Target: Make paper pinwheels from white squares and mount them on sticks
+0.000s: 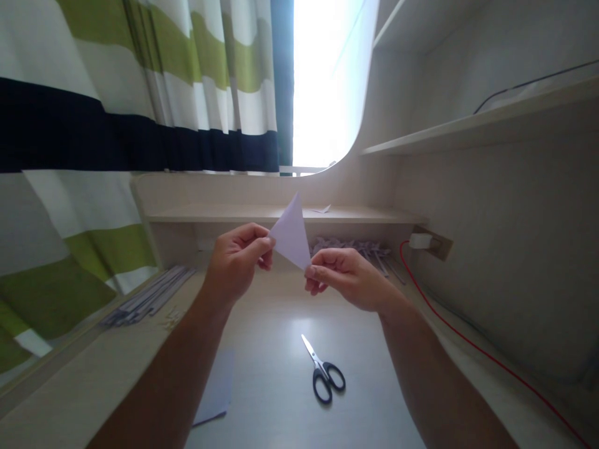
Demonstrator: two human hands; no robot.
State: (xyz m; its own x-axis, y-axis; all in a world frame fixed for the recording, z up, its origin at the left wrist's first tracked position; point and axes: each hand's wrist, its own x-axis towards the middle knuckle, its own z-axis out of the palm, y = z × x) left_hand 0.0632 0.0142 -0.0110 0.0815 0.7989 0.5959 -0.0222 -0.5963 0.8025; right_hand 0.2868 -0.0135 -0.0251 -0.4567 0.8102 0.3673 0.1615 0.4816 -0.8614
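Observation:
A pale lilac paper folded into a triangle (291, 234) is held up above the desk, its tip pointing upward. My left hand (236, 259) pinches its left corner between thumb and fingers. My right hand (346, 277) pinches its lower right corner. Both hands are closed on the paper, held in the air in front of a low shelf.
Black-handled scissors (322, 371) lie shut on the desk (281, 405) below my hands. A lilac paper sheet (218, 390) lies under my left forearm. Paper strips (150, 296) lie at the left, folded paper pieces (360, 248) at the back. A red cable (468, 343) runs from a wall plug (421, 241).

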